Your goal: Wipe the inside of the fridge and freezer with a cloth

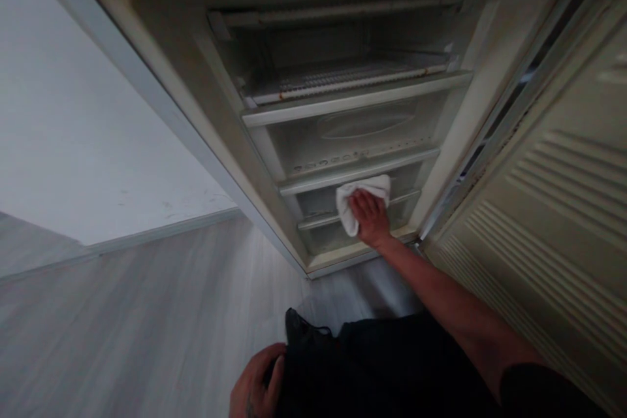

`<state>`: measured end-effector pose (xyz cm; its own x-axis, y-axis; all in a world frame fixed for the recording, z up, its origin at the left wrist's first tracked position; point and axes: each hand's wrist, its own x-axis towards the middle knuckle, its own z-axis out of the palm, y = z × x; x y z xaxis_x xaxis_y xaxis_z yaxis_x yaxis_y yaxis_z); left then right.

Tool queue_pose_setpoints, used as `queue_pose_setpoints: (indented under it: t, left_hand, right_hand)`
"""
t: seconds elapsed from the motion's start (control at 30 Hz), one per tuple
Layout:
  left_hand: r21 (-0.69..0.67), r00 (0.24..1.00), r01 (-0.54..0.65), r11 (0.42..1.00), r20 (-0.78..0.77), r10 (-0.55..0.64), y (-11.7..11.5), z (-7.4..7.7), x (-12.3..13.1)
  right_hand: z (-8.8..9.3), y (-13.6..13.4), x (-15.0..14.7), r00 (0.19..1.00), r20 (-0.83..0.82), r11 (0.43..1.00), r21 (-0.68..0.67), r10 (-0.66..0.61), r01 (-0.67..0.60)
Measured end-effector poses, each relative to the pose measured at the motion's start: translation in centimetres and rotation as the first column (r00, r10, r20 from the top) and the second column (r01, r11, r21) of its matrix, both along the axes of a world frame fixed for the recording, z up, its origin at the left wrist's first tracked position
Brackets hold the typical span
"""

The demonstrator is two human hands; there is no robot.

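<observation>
Pressing white cloth (pixel 365 199) against freezer shelf rail (pixel 318 220), right hand (pixel 371 217) clasping it; left hand (pixel 257 382) curled, apart.

The room looks rather dim, and the light is soft and flat, from no clear place. Deep shadow sits inside the top of the freezer (pixel 333 39). The floor (pixel 147 313) is smeared with blur, the white towel (pixel 365 199) looks brightest, and the door (pixel 533 209) bends at the edge.
</observation>
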<state>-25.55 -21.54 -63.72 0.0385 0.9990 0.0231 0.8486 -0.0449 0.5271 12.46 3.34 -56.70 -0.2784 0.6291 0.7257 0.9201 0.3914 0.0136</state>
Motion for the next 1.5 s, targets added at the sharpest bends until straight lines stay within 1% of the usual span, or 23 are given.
queue_pose_setpoints:
  t: [0.07, 0.13, 0.2, 0.23, 0.33, 0.43, 0.47, 0.53, 0.57, 0.63, 0.67, 0.73, 0.83, 0.93, 1.03, 1.1, 1.13, 1.2, 1.27, 1.3, 1.37, 1.43, 1.5]
  left_hand:
    - [0.021, 1.0, 0.006, 1.0, 0.003, -0.006, -0.1, 0.1, 0.0]
    - [0.035, 1.0, 0.012, 0.999, 0.006, -0.012, -0.1, 0.3, 0.1]
    - [0.038, 1.0, 0.015, 0.999, 0.006, -0.015, 0.0, 0.4, 0.2]
    - [0.039, 1.0, 0.018, 0.999, 0.005, -0.018, 0.0, 0.5, 0.3]
    - [0.035, 1.0, 0.021, 0.999, 0.0, -0.021, 0.1, 0.7, 0.5]
    - [0.022, 1.0, 0.016, 1.0, -0.008, -0.015, 0.1, 0.9, 0.6]
    - [0.019, 1.0, 0.014, 1.0, -0.011, -0.014, 0.1, 1.0, 0.6]
    - [0.023, 1.0, 0.013, 1.0, -0.014, -0.012, 0.1, 1.0, 0.6]
    - [0.027, 1.0, 0.013, 1.0, -0.014, -0.012, 0.1, 1.0, 0.6]
    - [0.035, 1.0, 0.011, 0.999, -0.014, -0.01, 0.1, 1.1, 0.5]
    - [0.037, 1.0, 0.01, 0.999, -0.014, -0.01, 0.1, 1.1, 0.5]
    - [0.037, 1.0, 0.008, 0.999, -0.01, -0.007, 0.0, 1.0, 0.4]
    - [0.021, 1.0, 0.008, 1.0, -0.002, -0.008, -0.1, 1.0, 0.3]
    - [0.008, 1.0, 0.01, 1.0, 0.002, -0.01, -0.1, 0.8, 0.3]
    - [0.006, 1.0, 0.018, 1.0, 0.009, -0.018, 0.0, 0.8, 0.5]
    - [0.005, 1.0, 0.021, 1.0, 0.012, -0.021, 0.0, 0.8, 0.5]
    - [0.007, 1.0, 0.021, 1.0, 0.012, -0.021, 0.0, 0.8, 0.5]
    - [0.016, 1.0, 0.017, 1.0, 0.009, -0.017, -0.1, 0.8, 0.6]
    - [0.019, 1.0, 0.015, 1.0, 0.004, -0.015, -0.2, 0.7, 0.6]
    - [0.02, 1.0, 0.015, 1.0, 0.002, -0.015, -0.2, 0.7, 0.5]
    - [0.02, 1.0, 0.015, 1.0, 0.002, -0.015, -0.2, 0.6, 0.5]
    - [0.026, 1.0, 0.014, 1.0, 0.005, -0.014, -0.1, 0.5, 0.5]
    - [0.039, 1.0, 0.019, 0.999, 0.012, -0.019, 0.0, 0.5, 0.5]
  right_hand:
    - [-1.3, -0.2, 4.4, 0.974, -0.125, 0.981, 0.025, -0.187, 0.192]
    - [-2.0, -0.1, 8.0, 0.919, -0.241, 0.946, 0.013, -0.312, 0.325]
    - [-2.2, 0.2, 9.7, 0.888, -0.324, 0.937, 0.012, -0.327, 0.349]
    - [-2.3, 0.4, 9.6, 0.879, -0.364, 0.94, 0.027, -0.307, 0.339]
    - [-2.6, 0.8, 5.8, 0.844, -0.486, 0.948, 0.093, -0.225, 0.306]
    - [-3.2, 0.0, -1.6, 0.827, -0.543, 0.966, 0.098, -0.149, 0.239]
    - [-3.4, -0.5, -4.4, 0.841, -0.531, 0.981, 0.079, -0.108, 0.176]
    - [-3.5, -1.7, -9.6, 0.902, -0.431, 0.999, -0.01, 0.024, -0.031]
    - [-3.3, -2.2, -11.8, 0.93, -0.348, 0.984, -0.084, 0.121, -0.159]
    - [-2.8, -2.8, -14.8, 0.939, -0.221, 0.922, -0.226, 0.265, -0.313]
    - [-2.6, -2.8, -15.5, 0.935, -0.182, 0.898, -0.27, 0.305, -0.346]
    - [-2.4, -2.6, -15.0, 0.929, -0.132, 0.876, -0.307, 0.346, -0.371]
    - [-3.3, -2.2, -10.3, 0.924, -0.044, 0.854, -0.368, 0.38, -0.368]
    - [-5.4, -2.5, -3.6, 0.976, -0.024, 0.9, -0.384, 0.215, -0.208]
    - [-7.1, -2.8, 2.2, 0.991, -0.135, 0.969, -0.246, -0.024, -0.01]
    - [-7.4, -2.5, 4.6, 0.951, -0.278, 0.984, -0.148, -0.137, 0.099]
    - [-7.3, -2.0, 5.3, 0.907, -0.377, 0.981, -0.121, -0.187, 0.152]
    - [-6.5, -0.9, 5.9, 0.767, -0.583, 0.962, -0.12, -0.268, 0.245]
    - [-5.6, 0.3, 5.5, 0.628, -0.713, 0.943, -0.152, -0.312, 0.297]
    - [-5.4, 0.8, 4.9, 0.585, -0.744, 0.938, -0.166, -0.322, 0.306]
    - [-5.5, 1.2, 2.5, 0.557, -0.764, 0.936, -0.178, -0.326, 0.304]
    - [-6.3, 0.7, -1.6, 0.529, -0.784, 0.934, -0.181, -0.326, 0.308]
    - [-7.4, -0.6, -7.2, 0.522, -0.793, 0.938, -0.177, -0.315, 0.297]
